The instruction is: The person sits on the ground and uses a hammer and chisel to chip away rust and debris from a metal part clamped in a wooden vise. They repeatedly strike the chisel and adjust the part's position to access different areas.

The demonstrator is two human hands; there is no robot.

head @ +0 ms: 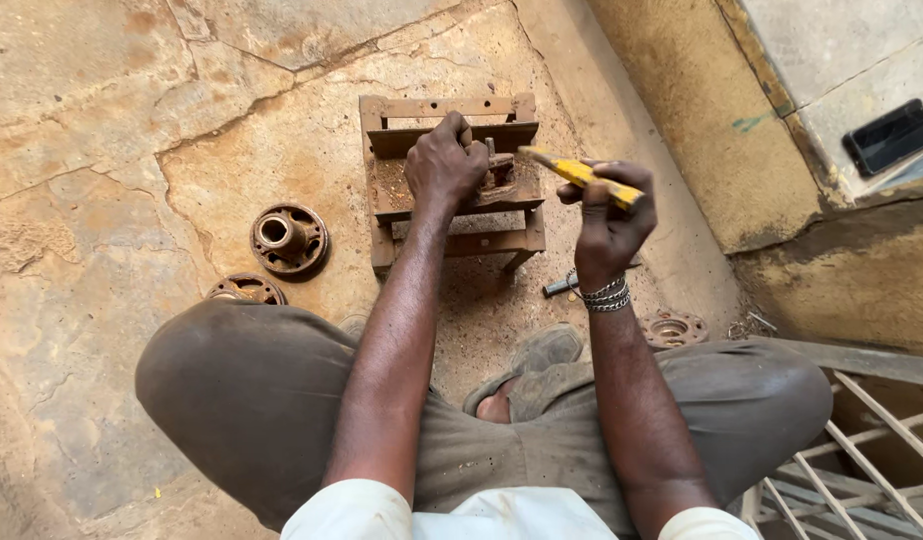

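Seated on a cracked stone floor (102, 120), a person's left hand (444, 165) clamps a small rusty part (499, 168) on a low rusty metal stand (452, 215); the right hand (610, 215) grips one yellow-handled tool (580, 174). Three rusty round flanged hubs (289, 238) lie nearby.

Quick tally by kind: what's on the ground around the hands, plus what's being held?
Rusty round flanged hubs: 3
Rusty metal stand, under the left hand: 1
Yellow-handled tool, in the right hand: 1
Small metal rod on the ground: 1
Total: 6
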